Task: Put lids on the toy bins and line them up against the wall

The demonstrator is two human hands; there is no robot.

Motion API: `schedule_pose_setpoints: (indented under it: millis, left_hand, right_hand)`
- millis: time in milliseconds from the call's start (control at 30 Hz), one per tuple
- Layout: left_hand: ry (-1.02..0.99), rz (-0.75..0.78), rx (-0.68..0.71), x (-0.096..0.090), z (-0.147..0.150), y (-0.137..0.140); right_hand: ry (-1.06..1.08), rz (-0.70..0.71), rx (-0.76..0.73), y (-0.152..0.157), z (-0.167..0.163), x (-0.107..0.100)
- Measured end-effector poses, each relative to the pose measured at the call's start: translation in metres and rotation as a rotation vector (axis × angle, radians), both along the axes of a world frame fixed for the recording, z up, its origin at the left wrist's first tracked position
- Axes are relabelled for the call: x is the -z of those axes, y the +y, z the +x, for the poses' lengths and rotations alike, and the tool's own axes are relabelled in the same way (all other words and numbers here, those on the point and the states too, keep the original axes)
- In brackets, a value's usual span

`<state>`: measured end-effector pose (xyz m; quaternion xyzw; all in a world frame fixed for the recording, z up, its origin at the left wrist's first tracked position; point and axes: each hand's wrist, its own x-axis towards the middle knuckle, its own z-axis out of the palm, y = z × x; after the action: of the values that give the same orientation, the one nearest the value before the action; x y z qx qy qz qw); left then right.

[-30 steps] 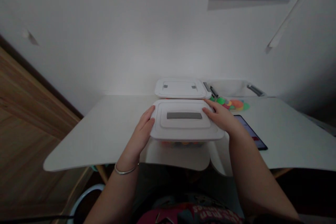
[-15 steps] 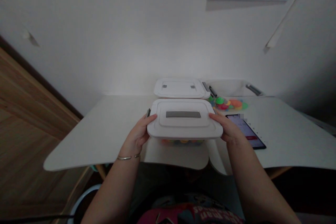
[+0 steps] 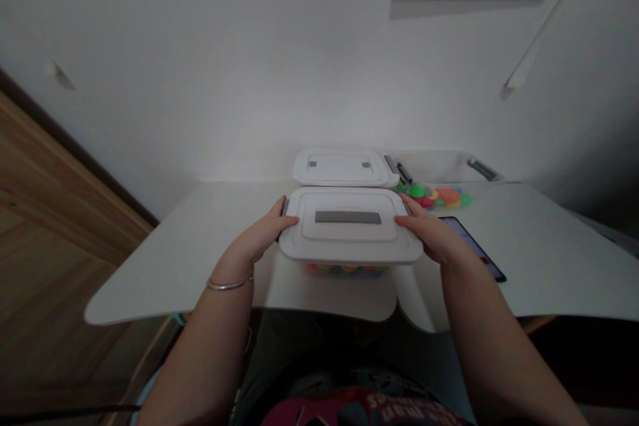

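Observation:
In front of me on the table stands a clear plastic storage box with colourful pieces inside (image 3: pixel 347 270). Its white lid (image 3: pixel 349 239) is on and carries a grey handle (image 3: pixel 348 217). My left hand (image 3: pixel 262 231) grips the left side, thumb on top of the lid and fingers along the side by the grey latch. My right hand (image 3: pixel 430 229) grips the opposite side the same way, thumb on the lid and fingers at the right latch. The undersides of both hands' fingers are partly hidden.
A second white-lidded box (image 3: pixel 344 170) stands behind, against the wall. To its right is an open clear bin (image 3: pixel 434 166) with colourful pieces (image 3: pixel 444 197) in front of or inside it. A phone (image 3: pixel 479 253) lies on the white table (image 3: pixel 164 259) by my right forearm.
My fingers have shifted forward along both sides of the box, onto the latches. My left wrist has turned and moved left. The box has hardly moved.

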<state>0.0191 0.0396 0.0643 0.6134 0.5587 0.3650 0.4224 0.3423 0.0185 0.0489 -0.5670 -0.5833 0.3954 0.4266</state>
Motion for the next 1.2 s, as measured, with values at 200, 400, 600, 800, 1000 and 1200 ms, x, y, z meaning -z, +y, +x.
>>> schedule_pose_setpoints:
  millis: [200, 400, 600, 800, 1000, 1200]
  left_hand:
    - [0.188, 0.104, 0.027, 0.002, -0.005, 0.014]
    - [0.498, 0.061, 0.008, -0.011, 0.013, 0.011]
    - [0.79, 0.035, -0.03, -0.028, 0.033, -0.002]
    - [0.997, 0.178, -0.03, -0.022, 0.041, -0.006]
    - [1.049, 0.196, -0.081, -0.023, 0.049, -0.015]
    - [1.059, 0.093, -0.161, -0.03, 0.056, -0.02]
  right_hand:
    - [-0.179, 0.022, 0.003, 0.007, 0.007, -0.001]
    - [-0.419, 0.084, 0.117, 0.008, -0.003, 0.002]
    - [-0.598, 0.142, 0.105, 0.007, -0.011, 0.008]
    - [-0.642, 0.161, 0.052, 0.008, -0.007, 0.01]
    - [-0.729, 0.053, 0.139, -0.007, -0.026, -0.005]
    - [-0.864, -0.017, 0.195, -0.015, -0.044, -0.02]
